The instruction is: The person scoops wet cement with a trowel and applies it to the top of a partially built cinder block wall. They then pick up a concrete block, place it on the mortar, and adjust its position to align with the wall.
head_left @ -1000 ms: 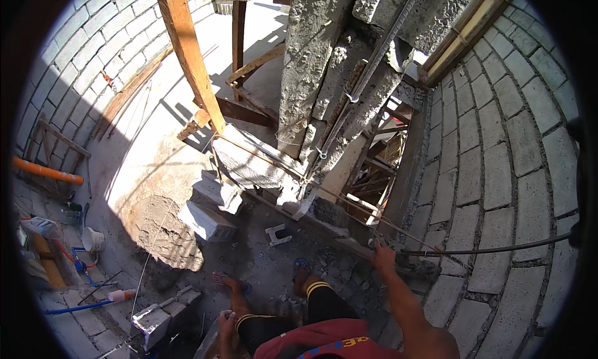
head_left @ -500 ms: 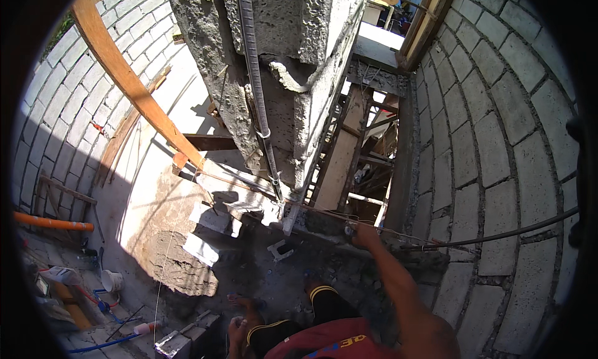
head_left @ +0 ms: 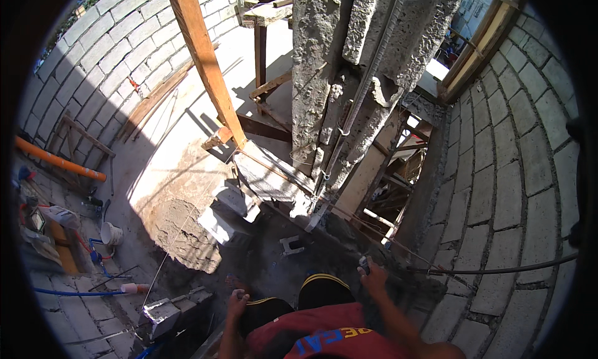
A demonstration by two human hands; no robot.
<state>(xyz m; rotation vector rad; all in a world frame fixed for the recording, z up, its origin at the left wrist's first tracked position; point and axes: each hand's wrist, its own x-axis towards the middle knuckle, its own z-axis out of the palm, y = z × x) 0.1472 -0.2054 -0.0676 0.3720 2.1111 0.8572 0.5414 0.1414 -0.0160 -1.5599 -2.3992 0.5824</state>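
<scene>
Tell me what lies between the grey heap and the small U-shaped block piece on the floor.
In the head view, a pale concrete block lies between the grey heap and the U-shaped piece, then a stretch of shaded floor.

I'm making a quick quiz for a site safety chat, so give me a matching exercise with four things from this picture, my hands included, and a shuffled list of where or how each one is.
Things:
1. Left hand
2. Orange pipe
3. Right hand
4. Grey mound

Places and states:
A. Has a small pale object in its fingers
B. Heaped beside the pale blocks
C. Close to a yellow-striped hem of the shorts
D. Near the picture's left edge

Right pairs: 1-C, 2-D, 3-A, 4-B.
</scene>
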